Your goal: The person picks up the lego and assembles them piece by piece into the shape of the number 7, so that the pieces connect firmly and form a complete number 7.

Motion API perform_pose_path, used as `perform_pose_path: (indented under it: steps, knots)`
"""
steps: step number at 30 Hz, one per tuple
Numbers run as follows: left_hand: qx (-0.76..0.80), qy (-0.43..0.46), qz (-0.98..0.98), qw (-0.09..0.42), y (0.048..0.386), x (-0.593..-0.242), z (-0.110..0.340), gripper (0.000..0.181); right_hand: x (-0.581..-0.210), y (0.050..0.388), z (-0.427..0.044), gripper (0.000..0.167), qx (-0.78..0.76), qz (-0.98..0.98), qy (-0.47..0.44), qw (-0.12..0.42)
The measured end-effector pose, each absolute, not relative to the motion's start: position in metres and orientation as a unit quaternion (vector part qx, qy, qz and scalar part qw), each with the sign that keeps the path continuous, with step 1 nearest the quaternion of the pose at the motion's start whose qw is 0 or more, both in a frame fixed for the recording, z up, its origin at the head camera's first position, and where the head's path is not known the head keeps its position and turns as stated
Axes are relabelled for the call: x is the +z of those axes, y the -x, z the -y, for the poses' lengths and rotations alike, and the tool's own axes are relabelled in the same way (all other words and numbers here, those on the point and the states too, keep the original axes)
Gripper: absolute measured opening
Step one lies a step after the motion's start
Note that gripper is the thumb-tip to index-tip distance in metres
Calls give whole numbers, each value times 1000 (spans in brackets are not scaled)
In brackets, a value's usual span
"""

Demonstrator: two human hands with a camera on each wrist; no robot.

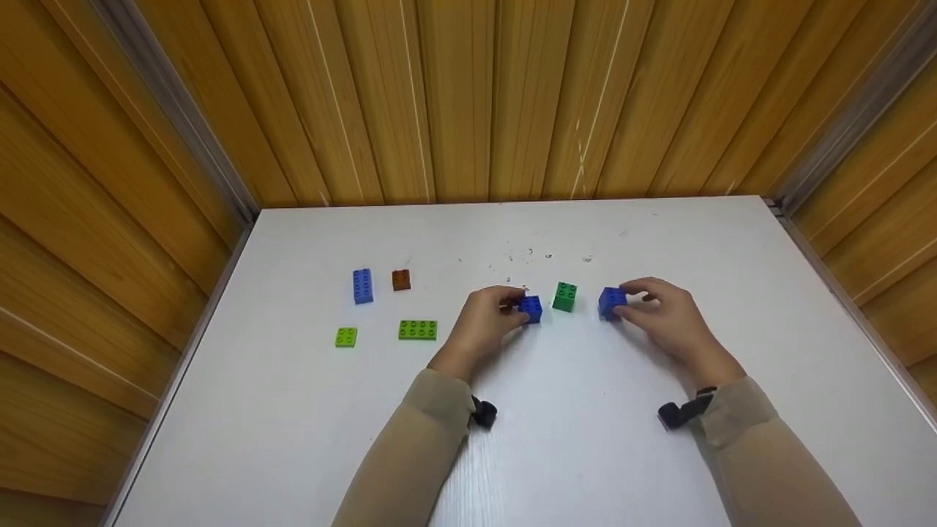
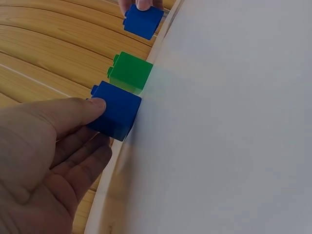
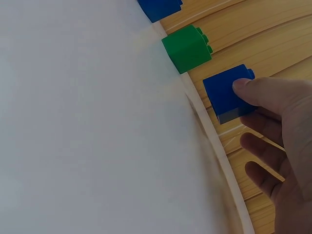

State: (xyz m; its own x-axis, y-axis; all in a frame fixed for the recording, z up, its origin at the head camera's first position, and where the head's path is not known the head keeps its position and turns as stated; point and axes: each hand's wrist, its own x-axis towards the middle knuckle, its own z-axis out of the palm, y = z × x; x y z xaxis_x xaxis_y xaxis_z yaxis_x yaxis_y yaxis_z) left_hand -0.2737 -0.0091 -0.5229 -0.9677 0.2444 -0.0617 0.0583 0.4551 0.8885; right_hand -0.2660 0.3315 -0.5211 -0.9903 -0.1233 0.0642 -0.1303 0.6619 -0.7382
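Note:
Between thumb and fingers, my left hand (image 1: 486, 319) pinches a dark blue building brick (image 1: 531, 309) with studs on top. My right hand (image 1: 667, 315) pinches a second blue building brick (image 1: 612, 301) in the same way, its thumb (image 3: 258, 90) across the near face. A green building brick (image 1: 564, 296) stands upright on the table in the gap between the two, touched by neither hand. In the left wrist view the green brick (image 2: 130, 72) appears just beyond the left hand's brick (image 2: 116, 111); whether those two touch, I cannot tell.
Left of the hands on the white table (image 1: 293, 424) lie a long blue brick (image 1: 363, 286), a small brown brick (image 1: 401, 279), a long lime brick (image 1: 418, 330) and a small lime brick (image 1: 346, 337). Wood-patterned panels (image 1: 461, 102) enclose the table's back and sides.

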Motion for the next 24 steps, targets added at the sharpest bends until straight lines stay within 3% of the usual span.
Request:
perform_pose_path:
  steps: [12,24]
  knots:
    - [519,-123,-836,126,255,-526,12,42,-511,260,-323,40,405,904,-102,90]
    - [498,-162,-842,130,244,-527,11,41,-499,254,-299,41,430,889,-127,99]
